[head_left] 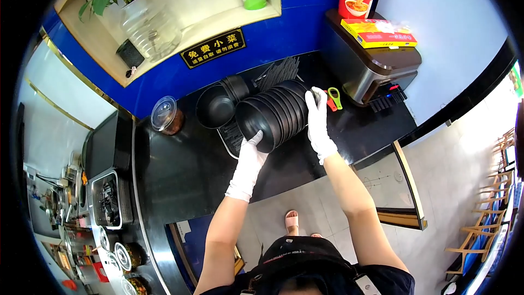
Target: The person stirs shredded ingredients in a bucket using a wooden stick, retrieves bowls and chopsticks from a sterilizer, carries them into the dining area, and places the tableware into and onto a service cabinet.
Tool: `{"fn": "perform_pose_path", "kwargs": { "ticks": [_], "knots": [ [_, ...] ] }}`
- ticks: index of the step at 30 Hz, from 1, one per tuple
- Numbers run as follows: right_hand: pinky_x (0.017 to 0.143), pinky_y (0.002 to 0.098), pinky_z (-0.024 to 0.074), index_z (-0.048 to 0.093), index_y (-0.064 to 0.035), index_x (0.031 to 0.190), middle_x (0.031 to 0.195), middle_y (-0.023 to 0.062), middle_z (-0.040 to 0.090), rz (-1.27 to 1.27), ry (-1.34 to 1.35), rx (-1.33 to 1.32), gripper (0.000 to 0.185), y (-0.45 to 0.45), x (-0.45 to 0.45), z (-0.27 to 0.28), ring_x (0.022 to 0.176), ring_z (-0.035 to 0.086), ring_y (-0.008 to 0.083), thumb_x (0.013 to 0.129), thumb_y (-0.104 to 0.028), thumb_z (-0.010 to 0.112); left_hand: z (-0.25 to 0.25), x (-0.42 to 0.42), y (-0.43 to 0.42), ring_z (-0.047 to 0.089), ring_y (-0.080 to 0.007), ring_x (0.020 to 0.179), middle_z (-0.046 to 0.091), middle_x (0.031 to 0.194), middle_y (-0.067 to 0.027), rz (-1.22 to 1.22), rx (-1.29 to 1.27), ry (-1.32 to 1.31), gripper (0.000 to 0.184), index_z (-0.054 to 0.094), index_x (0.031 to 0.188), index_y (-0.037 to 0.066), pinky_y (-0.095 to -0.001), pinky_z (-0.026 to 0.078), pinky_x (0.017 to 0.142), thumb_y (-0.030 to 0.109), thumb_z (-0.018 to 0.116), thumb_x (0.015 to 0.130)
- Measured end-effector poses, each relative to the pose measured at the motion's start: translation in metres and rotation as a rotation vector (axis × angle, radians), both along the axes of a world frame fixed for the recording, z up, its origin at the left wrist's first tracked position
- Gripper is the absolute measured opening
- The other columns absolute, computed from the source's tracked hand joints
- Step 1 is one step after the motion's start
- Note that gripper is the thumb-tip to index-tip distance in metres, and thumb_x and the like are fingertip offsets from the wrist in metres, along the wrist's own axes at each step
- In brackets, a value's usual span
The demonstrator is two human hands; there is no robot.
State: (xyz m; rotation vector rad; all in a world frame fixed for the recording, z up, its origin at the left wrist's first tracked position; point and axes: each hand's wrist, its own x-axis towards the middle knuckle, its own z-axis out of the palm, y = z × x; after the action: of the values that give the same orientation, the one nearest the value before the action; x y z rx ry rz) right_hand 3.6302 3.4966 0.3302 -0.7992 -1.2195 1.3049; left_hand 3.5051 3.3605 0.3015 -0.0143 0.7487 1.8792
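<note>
A row of nested black bowls [267,114] lies on its side over a rack on the black counter, the open face of the front bowl turned to the left. My left hand [251,158], in a white glove, grips the front bowl's lower rim, thumb inside it. At the far right end of the row, my gloved right hand [317,114] presses against the last bowl, its fingers together. Just left of the row stands a smaller group of black bowls [215,106]. Black chopsticks [279,72] lie behind the row.
Red and green scissors [334,98] lie right of my right hand, near a metal dispenser [371,65] with a yellow-red box [379,34] on top. A lidded plastic tub [167,116] stands at the left. A metal bin [111,199] is at far left.
</note>
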Motion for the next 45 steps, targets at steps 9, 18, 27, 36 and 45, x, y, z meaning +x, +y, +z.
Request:
{"fn": "perform_pose_path", "kwargs": {
  "ticks": [9,18,27,36,45],
  "knots": [
    [0.105,0.0334,0.0285,0.045,-0.0034,0.128,0.129,0.0087,0.046,0.024,0.318,-0.024,0.041,-0.023,0.024,0.004,0.12,0.042,0.0197,0.097,-0.03,0.042,0.036,0.03,-0.018,0.059,-0.0231,0.097,0.06,0.108,-0.0099,0.063,0.016,0.203,0.033,0.054,0.116,0.003,-0.0371,0.05,0.088,-0.008,0.053,0.085],
    [0.103,0.0396,0.0377,0.035,-0.0099,0.137,0.134,0.0131,0.044,0.022,0.36,-0.211,0.05,-0.088,0.156,0.022,0.121,0.046,0.0252,0.099,-0.041,0.025,0.024,0.145,-0.065,0.046,-0.0209,0.119,0.048,0.133,-0.0135,-0.061,0.124,0.787,0.053,0.034,0.138,0.0,-0.0335,0.032,0.104,0.0,0.055,0.089],
    [0.104,0.0364,0.0364,0.039,-0.0045,0.132,0.13,0.0119,0.046,-0.171,0.555,-0.605,0.042,-0.15,0.317,-0.068,0.118,0.046,0.0202,0.099,-0.03,0.031,-0.07,0.299,-0.108,0.044,-0.02,0.12,0.05,0.129,-0.011,-0.29,-0.133,0.842,0.049,0.039,0.133,-0.003,-0.0306,0.03,0.104,-0.001,0.056,0.087],
    [0.097,0.0355,0.0409,0.048,-0.0052,0.123,0.119,0.0096,0.054,-0.168,0.424,-0.612,0.043,-0.147,0.365,-0.274,0.108,0.051,0.0193,0.096,-0.038,0.041,-0.231,0.355,-0.117,0.052,-0.0178,0.105,0.057,0.116,-0.0085,-0.209,-0.394,0.728,0.043,0.048,0.125,-0.001,-0.0282,0.039,0.096,-0.007,0.056,0.084],
    [0.097,0.0333,0.0398,0.049,-0.0088,0.121,0.117,0.0064,0.055,0.099,0.627,-0.721,0.041,-0.049,0.298,-0.425,0.108,0.05,0.0184,0.093,-0.038,0.048,-0.354,0.305,-0.04,0.053,-0.0224,0.106,0.054,0.122,-0.0129,-0.073,-0.431,0.837,0.047,0.041,0.131,-0.001,-0.0327,0.042,0.095,-0.002,0.055,0.086]
  ]
}}
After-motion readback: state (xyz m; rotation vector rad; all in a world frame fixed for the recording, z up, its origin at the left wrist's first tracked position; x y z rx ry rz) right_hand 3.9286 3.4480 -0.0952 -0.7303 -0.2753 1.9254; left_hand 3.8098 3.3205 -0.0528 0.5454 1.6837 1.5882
